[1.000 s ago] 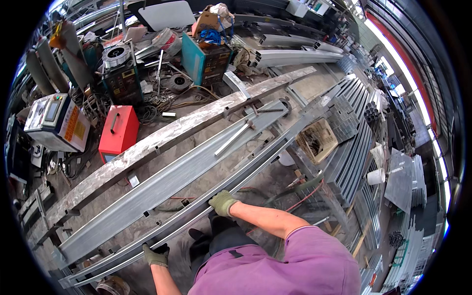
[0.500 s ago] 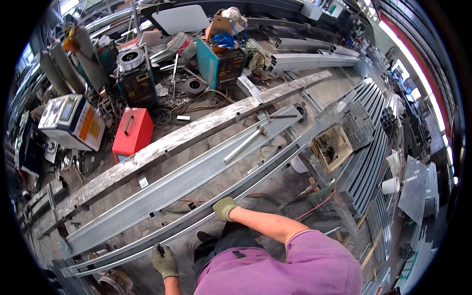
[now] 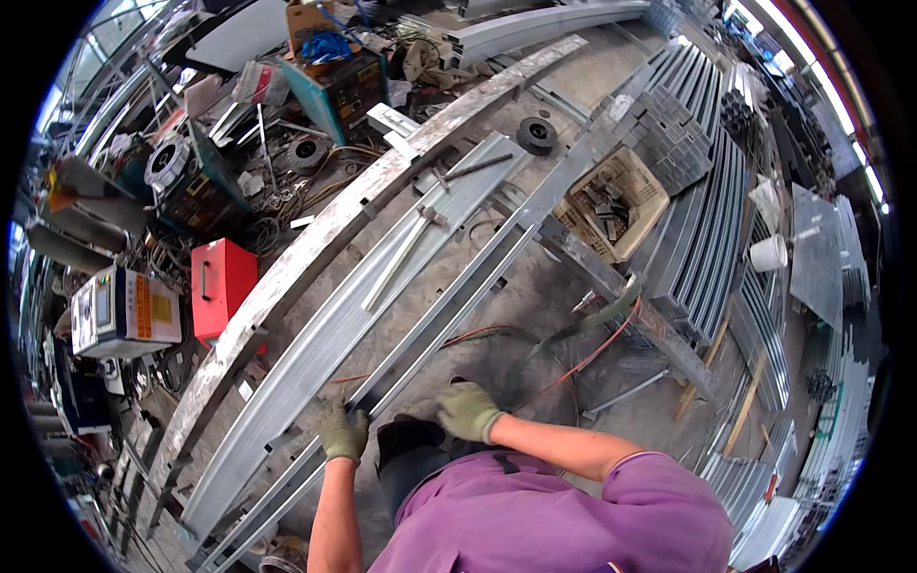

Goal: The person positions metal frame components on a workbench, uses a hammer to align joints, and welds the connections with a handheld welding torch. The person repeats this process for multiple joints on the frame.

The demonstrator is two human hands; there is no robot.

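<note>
And here's the left hand, in a grey-green work glove, down over the narrow grey steel channel that slants across the floor in front of the person — whether the fingers pinch its edge or merely rest there, I cannot tell. The right hand, gloved to match, hovers off to the channel's right, near the person's body, fingers bent and close together, nothing visible in them. Beyond runs the wide grey steel channel, a pale-handled hammer lying along it. On to the containers: the cream plastic crate, upper right of the hands, holds a scatter of small dark metal pieces. The white plastic bucket stands tilted in view farther right, its inside hidden — and over on the left sits the red box with a black handle, contents out of sight
</note>
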